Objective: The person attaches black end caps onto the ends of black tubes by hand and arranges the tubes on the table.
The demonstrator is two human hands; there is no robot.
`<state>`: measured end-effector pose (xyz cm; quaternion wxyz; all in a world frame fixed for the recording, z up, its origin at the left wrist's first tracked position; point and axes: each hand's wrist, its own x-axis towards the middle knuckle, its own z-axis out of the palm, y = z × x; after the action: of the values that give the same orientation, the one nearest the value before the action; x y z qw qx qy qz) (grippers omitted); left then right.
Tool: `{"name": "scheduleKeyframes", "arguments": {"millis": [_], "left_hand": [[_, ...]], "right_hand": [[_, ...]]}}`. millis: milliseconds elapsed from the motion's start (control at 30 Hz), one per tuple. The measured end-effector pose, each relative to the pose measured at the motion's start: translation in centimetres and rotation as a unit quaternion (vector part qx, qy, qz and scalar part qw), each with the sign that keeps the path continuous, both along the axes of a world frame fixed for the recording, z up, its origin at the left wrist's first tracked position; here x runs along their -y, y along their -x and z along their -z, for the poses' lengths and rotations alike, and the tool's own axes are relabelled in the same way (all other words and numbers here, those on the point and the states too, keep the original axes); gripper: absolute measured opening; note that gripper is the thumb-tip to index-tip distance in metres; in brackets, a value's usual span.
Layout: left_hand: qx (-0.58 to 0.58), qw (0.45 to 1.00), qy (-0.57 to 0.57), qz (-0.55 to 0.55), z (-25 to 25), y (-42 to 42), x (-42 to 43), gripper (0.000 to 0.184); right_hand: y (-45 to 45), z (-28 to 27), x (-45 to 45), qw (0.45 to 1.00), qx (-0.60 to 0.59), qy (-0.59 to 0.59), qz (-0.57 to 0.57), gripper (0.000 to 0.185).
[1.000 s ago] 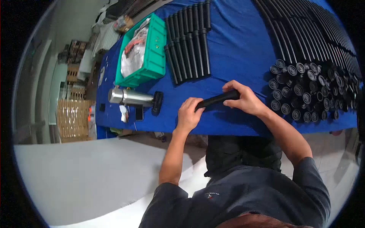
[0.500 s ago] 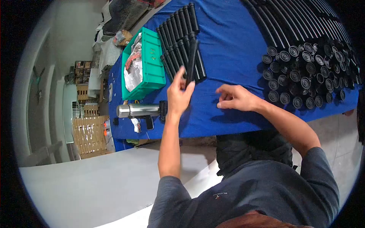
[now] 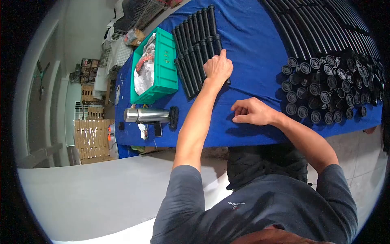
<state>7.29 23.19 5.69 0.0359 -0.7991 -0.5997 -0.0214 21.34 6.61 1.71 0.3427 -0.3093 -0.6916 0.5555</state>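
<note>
My left hand point(image 3: 218, 67) rests at the right end of the near row of black tubes point(image 3: 195, 71), its fingers closed over the rightmost tube. That tube's lower end point(image 3: 228, 81) shows just past the hand; the rest is mostly covered. Each tube has a thicker collar at its upper end, and they lie side by side in two rows on a blue cloth point(image 3: 252, 53). Over the cloth's near part hovers my right hand point(image 3: 254, 112), loosely bent, with a gap between thumb and fingers and nothing visible in it.
A green crate point(image 3: 164, 67) holding crumpled plastic stands left of the tubes. Nearer me lie a steel flask point(image 3: 148, 115) and a phone point(image 3: 158, 129). On the right are a pile of black round-ended parts point(image 3: 325, 89) and long black tubes point(image 3: 313, 28).
My left hand has moved right and away from me, bringing the black tube it held down onto the right end of the row. The right hand has barely moved.
</note>
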Motion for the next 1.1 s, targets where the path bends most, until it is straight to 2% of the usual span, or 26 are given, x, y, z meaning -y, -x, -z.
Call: {"name": "scheduleKeyframes", "arguments": {"millis": [467, 667, 767, 1100], "left_hand": [[-0.042, 0.999, -0.014, 0.016, 0.9, 0.7, -0.4, 0.050], [-0.034, 0.999, -0.007, 0.025, 0.3, 1.0, -0.1, 0.049], [-0.015, 0.998, -0.041, 0.042, 0.3, 1.1, -0.6, 0.046], [0.014, 0.999, -0.029, 0.008, 1.1, 0.9, -1.8, 0.047]], "right_hand": [[-0.1, -0.4, 0.0, 1.000, 0.012, 0.001, -0.008, 0.039], [0.0, -0.5, 0.0, 1.000, 0.006, 0.001, -0.005, 0.043], [-0.1, -0.5, 0.1, 1.000, 0.009, 0.002, -0.002, 0.042], [-0.1, -0.9, 0.1, 0.999, 0.009, 0.032, -0.008, 0.040]]}}
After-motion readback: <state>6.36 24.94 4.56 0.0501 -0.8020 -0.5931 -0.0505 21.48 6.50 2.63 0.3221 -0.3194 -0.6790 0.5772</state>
